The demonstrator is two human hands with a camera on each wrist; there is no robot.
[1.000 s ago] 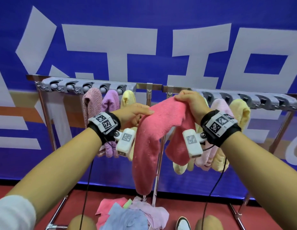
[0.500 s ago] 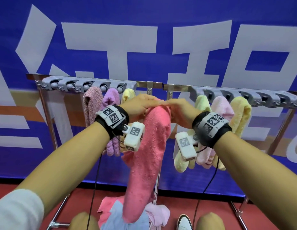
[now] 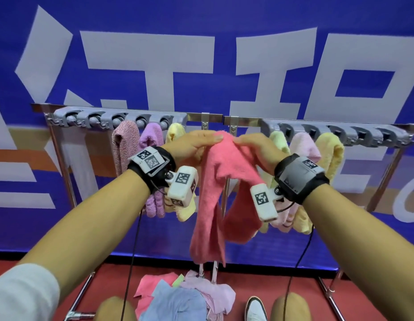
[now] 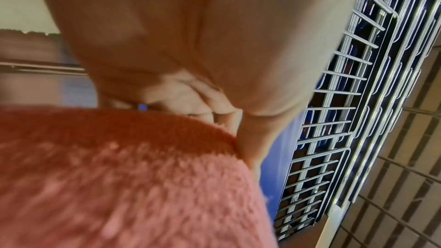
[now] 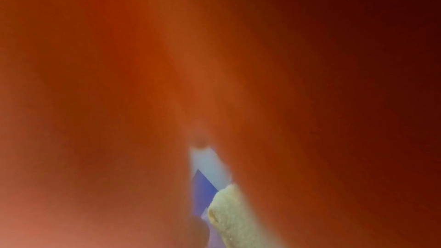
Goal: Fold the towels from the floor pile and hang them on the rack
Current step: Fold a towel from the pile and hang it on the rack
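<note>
From the head view we see our left hand (image 3: 192,147) and right hand (image 3: 256,151) both clamped on the coral towel (image 3: 215,181), held in front of the rack (image 3: 215,117) above the floor pile (image 3: 178,300). At the left wrist, towel (image 4: 119,176) lies under the hand (image 4: 190,44). The right wrist view shows only blurred coral cloth (image 5: 119,82).

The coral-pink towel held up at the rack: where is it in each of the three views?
Head: the coral-pink towel hangs at centre, held at its top by the left hand and the right hand.
Left wrist: it fills the lower left, below the palm.
Right wrist: a blurred red-orange mass covers most of the frame.
Shared landmark: the blue banner, seen behind in every view.
</note>
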